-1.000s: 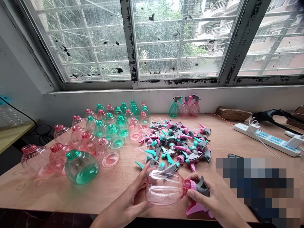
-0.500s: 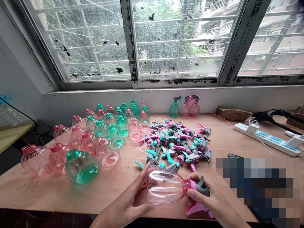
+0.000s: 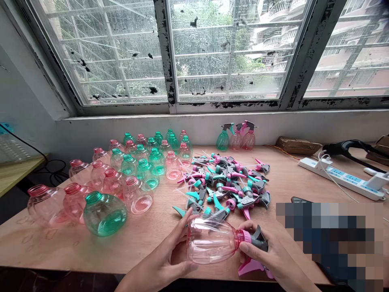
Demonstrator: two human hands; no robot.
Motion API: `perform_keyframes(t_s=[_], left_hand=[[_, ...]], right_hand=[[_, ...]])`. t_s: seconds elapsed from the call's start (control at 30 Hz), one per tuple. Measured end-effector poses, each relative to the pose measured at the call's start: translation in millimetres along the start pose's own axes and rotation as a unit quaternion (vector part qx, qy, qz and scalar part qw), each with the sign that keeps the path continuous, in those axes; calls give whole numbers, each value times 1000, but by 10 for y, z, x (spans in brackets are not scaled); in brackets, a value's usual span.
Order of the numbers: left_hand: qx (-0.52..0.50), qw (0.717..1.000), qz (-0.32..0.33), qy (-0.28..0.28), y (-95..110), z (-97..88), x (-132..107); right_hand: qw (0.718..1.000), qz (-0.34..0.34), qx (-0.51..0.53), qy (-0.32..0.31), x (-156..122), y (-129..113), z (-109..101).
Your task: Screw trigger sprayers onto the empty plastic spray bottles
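Because the pink bottle (image 3: 209, 239), held sideways at the tabletop's (image 3: 146, 253) near edge, looks thin-walled, expect something light and slick; left hand (image 3: 164, 256) cups its base, fingers (image 3: 181, 224) spread; right hand (image 3: 275, 252) pinches the collar (image 3: 246, 236), probably its firmest hold.

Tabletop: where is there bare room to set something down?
Front left, between the foremost green bottle and the left hand; also right of the trigger-sprayer heads, short of the white power strip. It is crowded at left rear, packed with uncapped bottles, and in the middle, where the heads lie heaped. The pixelated area can't be judged.
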State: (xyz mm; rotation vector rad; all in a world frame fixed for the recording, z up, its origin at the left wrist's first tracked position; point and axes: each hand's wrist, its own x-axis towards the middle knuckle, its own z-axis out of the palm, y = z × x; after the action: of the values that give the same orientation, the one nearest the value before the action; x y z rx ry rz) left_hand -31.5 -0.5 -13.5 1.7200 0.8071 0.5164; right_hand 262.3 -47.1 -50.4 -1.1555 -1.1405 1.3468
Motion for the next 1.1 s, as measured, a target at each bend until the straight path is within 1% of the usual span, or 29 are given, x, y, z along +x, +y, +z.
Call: perform_keyframes(t_s=[0.23, 0.5, 0.73, 0.9, 1.0, 1.1], left_hand=[[-56, 998, -34, -17, -53, -25, 5], [-14, 1000, 9, -11, -29, -3, -1], [-79, 996, -13, -23, -92, -18, 22], [-64, 998, -9, -12, -67, -5, 11], [-55, 998, 7, -19, -42, -5, 18], [-76, 997, 13, -25, -61, -7, 32]], right_hand=[[1000, 1, 18, -11, 6, 16, -10], [1000, 1, 15, 3, -3, -8, 12], [1000, 2, 12, 3, 10, 22, -2], [1000, -1, 11, -7, 4, 6, -1], [1000, -3, 14, -9, 5, 5, 0], [1000, -3, 17, -6, 12, 25, -8]])
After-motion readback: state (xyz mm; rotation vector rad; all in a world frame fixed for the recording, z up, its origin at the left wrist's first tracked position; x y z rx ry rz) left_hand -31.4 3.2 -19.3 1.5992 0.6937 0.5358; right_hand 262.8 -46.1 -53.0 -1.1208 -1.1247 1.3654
